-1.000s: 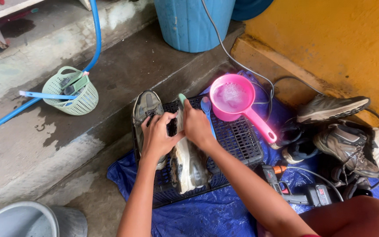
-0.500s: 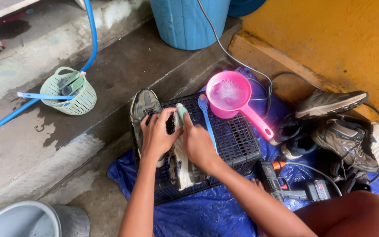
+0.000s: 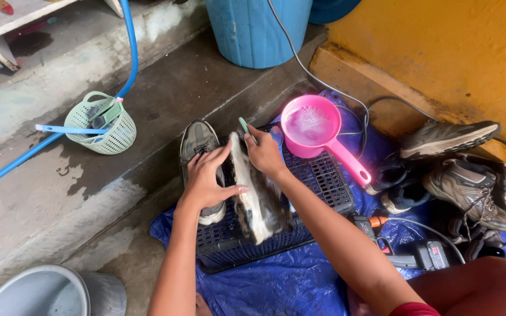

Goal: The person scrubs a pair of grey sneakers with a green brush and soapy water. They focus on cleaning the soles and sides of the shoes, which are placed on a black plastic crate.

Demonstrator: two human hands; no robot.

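My left hand lay spread, palm against the side of the soapy shoe, steadying it at the centre of the frame. My right hand was closed around a green brush at the shoe's far end; only the brush's tip showed, so I could not make out its bristles. The shoe stood on its edge on the dark crate, its long axis running from upper left to lower right, and suds hid which end was the toe. A second shoe lay just left of it, partly under my left hand. At far left sat a green basket; a grey bucket was cut off at the lower left. Right of the crate stood a pink scoop of foamy water, then a heap of other shoes at the right edge.
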